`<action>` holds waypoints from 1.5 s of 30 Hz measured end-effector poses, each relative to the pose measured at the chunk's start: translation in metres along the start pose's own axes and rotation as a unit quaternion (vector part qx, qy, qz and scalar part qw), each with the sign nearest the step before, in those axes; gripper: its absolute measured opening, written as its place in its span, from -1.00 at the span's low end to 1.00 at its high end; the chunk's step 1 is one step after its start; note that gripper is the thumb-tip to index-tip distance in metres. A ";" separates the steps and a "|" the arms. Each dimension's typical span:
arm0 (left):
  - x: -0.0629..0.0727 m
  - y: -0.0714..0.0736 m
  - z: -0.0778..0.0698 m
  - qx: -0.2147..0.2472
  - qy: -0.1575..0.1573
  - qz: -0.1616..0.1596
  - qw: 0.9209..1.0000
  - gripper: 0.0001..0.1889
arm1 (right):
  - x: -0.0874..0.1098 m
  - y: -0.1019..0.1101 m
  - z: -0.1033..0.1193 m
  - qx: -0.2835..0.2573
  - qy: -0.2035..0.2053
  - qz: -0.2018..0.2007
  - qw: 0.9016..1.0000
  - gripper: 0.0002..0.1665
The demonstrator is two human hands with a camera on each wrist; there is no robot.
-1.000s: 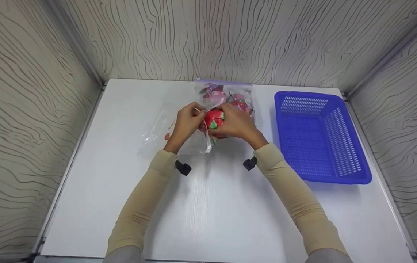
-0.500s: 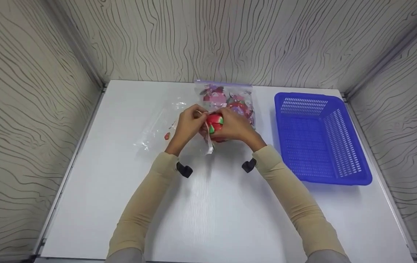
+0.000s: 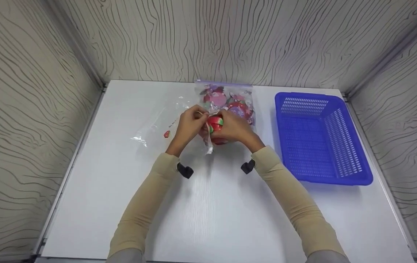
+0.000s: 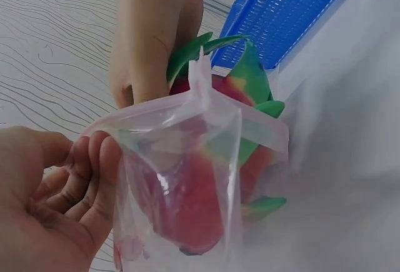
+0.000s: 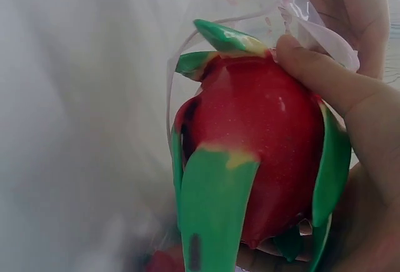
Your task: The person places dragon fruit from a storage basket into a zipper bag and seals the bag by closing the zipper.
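A model dragon fruit (image 5: 262, 128), glossy red with green, yellow-based scales, is in my right hand (image 3: 236, 126). The right thumb presses its upper side while the other fingers reach around behind. My left hand (image 3: 190, 124) pinches the rim of a clear plastic bag (image 4: 181, 184) between thumb and fingers. In the left wrist view the lower end of the fruit shows through the bag film, with its leafy top above the rim. Most of the bag spreads out left of the left hand in the head view, a small red print (image 3: 167, 134) on it.
Behind the hands lies a zip bag (image 3: 239, 106) with pink and red pictures on it and a purple top strip. A blue perforated basket (image 3: 332, 180) stands at the right of the white table (image 3: 201, 219). Wood-patterned panels (image 3: 208, 40) enclose the back and sides.
The fruit has turned and shifted slightly toward the front and left, farther behind the bag's rim. Both hands keep their hold and have barely moved.
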State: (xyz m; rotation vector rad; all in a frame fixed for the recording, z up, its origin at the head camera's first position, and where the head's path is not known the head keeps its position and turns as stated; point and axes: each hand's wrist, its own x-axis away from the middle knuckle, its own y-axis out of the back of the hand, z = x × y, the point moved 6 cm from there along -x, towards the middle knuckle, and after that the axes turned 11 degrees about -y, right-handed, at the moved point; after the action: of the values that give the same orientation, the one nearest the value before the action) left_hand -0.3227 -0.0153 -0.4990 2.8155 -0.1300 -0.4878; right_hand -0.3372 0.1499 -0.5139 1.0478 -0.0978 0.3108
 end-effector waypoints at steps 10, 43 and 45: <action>0.001 -0.002 0.002 0.010 0.007 0.000 1.000 -0.90 | 0.001 -0.005 -0.003 -0.022 0.004 0.030 0.999 -0.01; 0.012 -0.006 0.012 0.026 0.040 -0.006 0.999 -0.86 | -0.002 -0.015 -0.005 -0.092 -0.007 0.024 0.995 -0.16; 0.012 -0.006 0.013 0.032 0.041 -0.009 0.999 -0.86 | -0.001 -0.016 -0.004 -0.087 0.001 0.023 0.996 -0.17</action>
State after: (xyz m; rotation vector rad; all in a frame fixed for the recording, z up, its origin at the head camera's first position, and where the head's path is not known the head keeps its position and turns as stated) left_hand -0.3152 -0.0147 -0.5161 2.8963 -0.1058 -0.3792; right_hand -0.3341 0.1459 -0.5295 0.8734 -0.1453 0.3397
